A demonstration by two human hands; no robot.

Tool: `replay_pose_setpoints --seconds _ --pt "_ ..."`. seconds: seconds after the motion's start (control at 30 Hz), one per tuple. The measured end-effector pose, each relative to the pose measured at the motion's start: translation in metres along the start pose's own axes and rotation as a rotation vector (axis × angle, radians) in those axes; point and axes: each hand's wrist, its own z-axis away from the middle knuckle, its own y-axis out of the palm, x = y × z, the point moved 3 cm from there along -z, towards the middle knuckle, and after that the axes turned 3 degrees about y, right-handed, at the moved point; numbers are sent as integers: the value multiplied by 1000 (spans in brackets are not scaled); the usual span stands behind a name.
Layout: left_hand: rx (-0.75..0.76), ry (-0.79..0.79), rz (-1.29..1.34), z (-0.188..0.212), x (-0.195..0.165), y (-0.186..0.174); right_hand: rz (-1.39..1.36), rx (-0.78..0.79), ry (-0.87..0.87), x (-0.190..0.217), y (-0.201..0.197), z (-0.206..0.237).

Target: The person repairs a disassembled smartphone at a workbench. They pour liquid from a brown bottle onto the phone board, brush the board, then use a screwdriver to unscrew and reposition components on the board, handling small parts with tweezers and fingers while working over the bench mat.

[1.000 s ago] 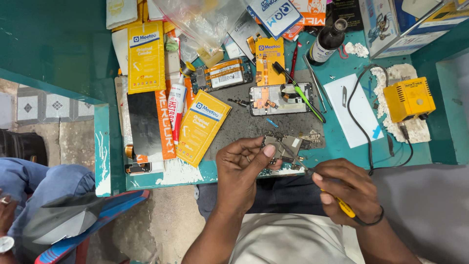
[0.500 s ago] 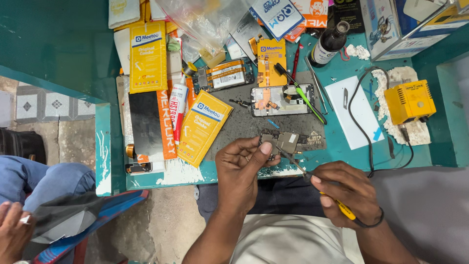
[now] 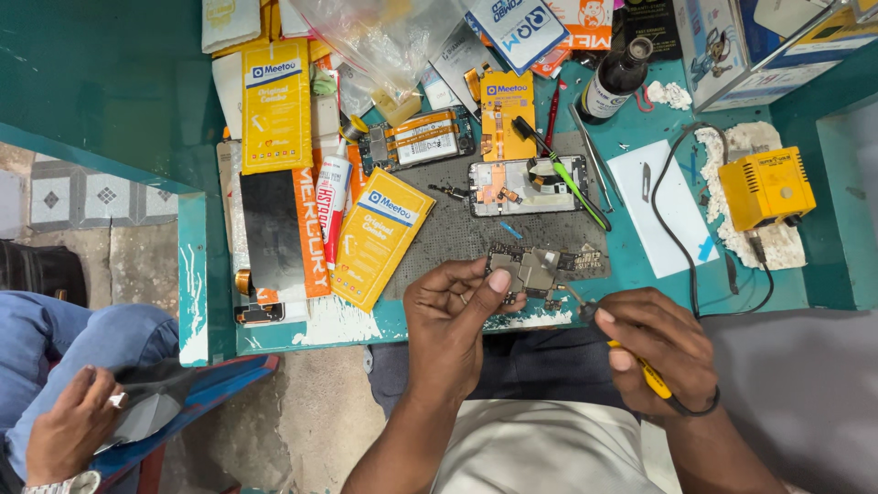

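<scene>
My left hand [image 3: 453,316] pinches a small phone circuit board [image 3: 535,265] at the near edge of the grey work mat [image 3: 457,229], thumb pressed on the board's left end. My right hand [image 3: 658,343] grips a thin tool with a yellow handle [image 3: 651,377]. Its metal tip reaches left and touches the board's lower right corner. A black cord loops round that wrist. An opened phone [image 3: 521,187] lies on the mat just beyond the board.
A yellow soldering station [image 3: 766,187] with a black cable stands at the right. A dark bottle [image 3: 615,82], yellow packets [image 3: 274,105], a glue tube [image 3: 334,187] and a second opened phone [image 3: 416,142] crowd the bench. Another person's hand [image 3: 73,425] is at lower left.
My left thumb has closed onto the board and the tool tip has come in against it. The other person's hand has come into view at lower left.
</scene>
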Motion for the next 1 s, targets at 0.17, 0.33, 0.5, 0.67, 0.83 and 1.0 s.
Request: replay_pose_setpoints --seconds 0.17,0.33,0.5,0.67,0.83,1.0 --pt "-10 21 17 0 1 -2 7 -38 9 -3 -1 2" --pt "-26 -9 50 -1 2 -3 6 -33 2 -4 -2 5" --pt "-57 -31 62 -1 3 -4 -24 54 -41 -3 1 9" --pt "-63 -46 90 -1 4 -4 -31 59 -53 -3 3 10" --pt "-68 -45 83 0 6 -2 -34 83 -66 -1 6 7" --pt "-66 -50 89 2 7 1 -23 83 -72 1 9 3"
